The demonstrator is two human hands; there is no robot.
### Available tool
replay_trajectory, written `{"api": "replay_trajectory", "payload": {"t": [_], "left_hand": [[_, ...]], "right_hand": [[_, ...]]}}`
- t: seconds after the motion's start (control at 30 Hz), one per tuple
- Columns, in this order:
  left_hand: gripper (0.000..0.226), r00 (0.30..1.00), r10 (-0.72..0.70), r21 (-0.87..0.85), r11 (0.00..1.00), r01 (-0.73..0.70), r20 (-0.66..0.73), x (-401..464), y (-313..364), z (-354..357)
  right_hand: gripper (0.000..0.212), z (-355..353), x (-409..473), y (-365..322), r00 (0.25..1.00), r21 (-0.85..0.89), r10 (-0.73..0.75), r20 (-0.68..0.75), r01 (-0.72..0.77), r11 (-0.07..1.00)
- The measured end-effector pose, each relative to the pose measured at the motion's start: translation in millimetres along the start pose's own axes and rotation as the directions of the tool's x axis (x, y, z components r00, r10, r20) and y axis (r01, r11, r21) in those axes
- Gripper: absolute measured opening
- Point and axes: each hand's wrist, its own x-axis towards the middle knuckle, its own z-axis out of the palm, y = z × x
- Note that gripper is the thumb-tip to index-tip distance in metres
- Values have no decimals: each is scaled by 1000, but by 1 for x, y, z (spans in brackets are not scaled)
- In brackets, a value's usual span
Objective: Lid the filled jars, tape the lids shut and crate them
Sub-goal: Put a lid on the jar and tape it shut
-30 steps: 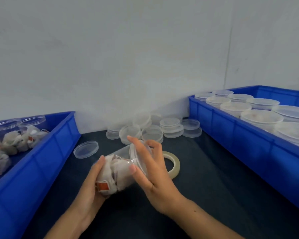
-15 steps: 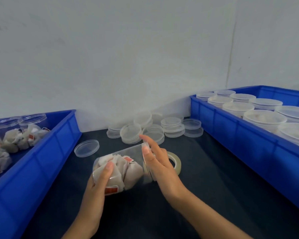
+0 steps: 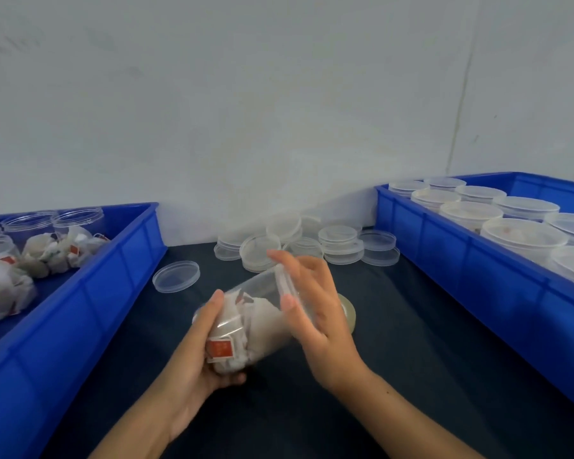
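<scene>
- Clear plastic, the jar [image 3: 246,323] is held on its side above the dark table [image 3: 411,359], midway between the two crates; it is packed with white sachets, one showing a red tag.
- Its long axis runs from low and near the person up and away to the right, base toward the left palm, mouth and lid [image 3: 287,286] pointing to the far right.
- The left hand [image 3: 196,359] grips the base end, fingers curled under the jar and thumb laid along its side.
- The right hand [image 3: 312,309] lies over the lid end, fingers fairly straight and spread across the rim; whether it presses or turns the lid I cannot tell, as that hand is blurred.
- Risks, as I judge them: the lid may seat crooked if pressed on one edge only, and then pop off once taped; the smooth wall could slip in the left hand while the jar is tilted; sachets could spill toward the mouth if the lid is not home.
- The roll of clear tape [image 3: 347,314] lies flat on the table just behind the right hand.
- Loose lids [image 3: 342,243] are heaped by the wall, and one single lid [image 3: 176,276] lies apart.
- The left blue crate [image 3: 80,309] holds open filled jars; the right blue crate [image 3: 461,270] holds lidded ones.
</scene>
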Motion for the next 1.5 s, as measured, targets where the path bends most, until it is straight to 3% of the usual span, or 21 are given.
{"api": "replay_trajectory", "payload": {"t": [0.1, 0.23, 0.4, 0.57, 0.7, 0.77, 0.83, 0.9, 1.0, 1.1, 1.17, 1.2, 1.27, 1.37, 1.43, 1.5], "left_hand": [[39, 975, 215, 32, 976, -213, -49, 0, -5, 12], [39, 956, 281, 43, 960, -278, -79, 1, -7, 12], [35, 990, 139, -134, 981, -138, -5, -2, -6, 9], [38, 951, 297, -45, 952, -302, -89, 1, -10, 8], [17, 915, 351, 114, 935, -335, -198, 9, -14, 7], [35, 902, 382, 191, 919, -346, -201, 11, -13, 4], [69, 890, 455, 310, 851, -424, -35, 12, -12, -4], [93, 864, 499, 533, 715, -453, 65, 11, -13, -11], [102, 805, 592, 776, 500, -384, 17, 15, -19, -10], [93, 768, 631, 795, 521, -311, -113, 17, -23, -4], [85, 802, 559, 753, 615, -234, -208, 17, -24, -5], [81, 832, 495, 723, 667, -179, -251, 18, -24, -7], [78, 863, 395, 691, 718, -76, -316, 20, -24, -10], [78, 850, 398, 737, 676, -18, -345, 23, -25, -12], [76, 839, 428, 780, 626, -7, -335, 22, -24, -11], [76, 845, 431, 813, 582, 9, -318, 22, -25, -11]], "right_hand": [[43, 4, 1, -1, 985, 124, 169, -31, -164, 979], [42, -1, 2, 4, 961, 182, 278, 11, -275, 944], [54, -6, -5, 4, 984, -44, 162, 73, -159, 986], [40, -1, 2, 2, 987, -14, 161, 3, -161, 987], [34, 0, 3, 5, 982, 15, 190, -12, -190, 982], [35, -2, 4, 4, 982, 3, 188, -26, -188, 982], [38, -9, 7, 2, 982, 32, 185, -36, -184, 982], [42, -13, 8, 2, 985, 16, 163, -49, -163, 987], [51, -11, 4, 1, 995, -104, 91, -35, -95, 990], [55, -6, 2, 1, 999, -76, 35, 20, -34, 997], [44, -10, 5, 4, 996, -4, 90, -18, -90, 996], [35, -13, 6, 8, 989, -26, 139, -54, -141, 990], [31, -19, 3, 17, 970, -244, 221, -98, -239, 940], [33, -19, -3, 27, 923, -552, 384, 10, -315, 772], [43, -14, -7, 31, 885, -741, 452, 112, -228, 631], [37, -10, -7, 29, 883, -837, 443, 153, -123, 533]]}}
